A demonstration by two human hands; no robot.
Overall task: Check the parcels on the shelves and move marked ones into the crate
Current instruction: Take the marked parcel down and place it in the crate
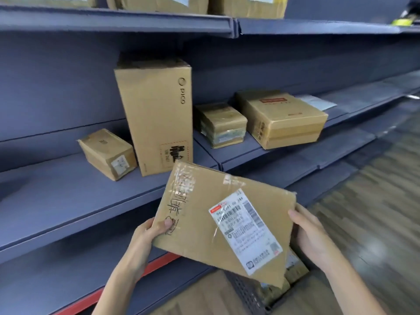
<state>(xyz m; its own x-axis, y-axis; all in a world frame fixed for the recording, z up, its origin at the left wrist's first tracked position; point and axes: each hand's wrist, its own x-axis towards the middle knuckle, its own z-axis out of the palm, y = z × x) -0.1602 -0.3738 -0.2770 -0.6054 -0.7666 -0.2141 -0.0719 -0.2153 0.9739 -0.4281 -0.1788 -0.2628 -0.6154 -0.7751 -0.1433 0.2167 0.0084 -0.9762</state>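
A flat cardboard parcel (204, 214) with black handwriting and a white shipping label is held tilted in front of the blue shelves. My left hand (150, 233) grips its left edge, thumb on the top face. My right hand (309, 233) holds its right edge. Directly below the parcel sits a dark perforated crate (247, 292) on the floor, with other parcels partly visible inside. On the middle shelf stand a small box (106, 153), a tall upright box (156, 114), a taped stack (220, 123) and a wider box (281, 117).
Blue metal shelving (68, 201) fills the left and centre, with a red strip along the lowest shelf edge. More boxes (247, 5) sit on the top shelf. A flat pale packet (318, 103) lies further right. Wood-pattern floor (375, 201) runs along the right.
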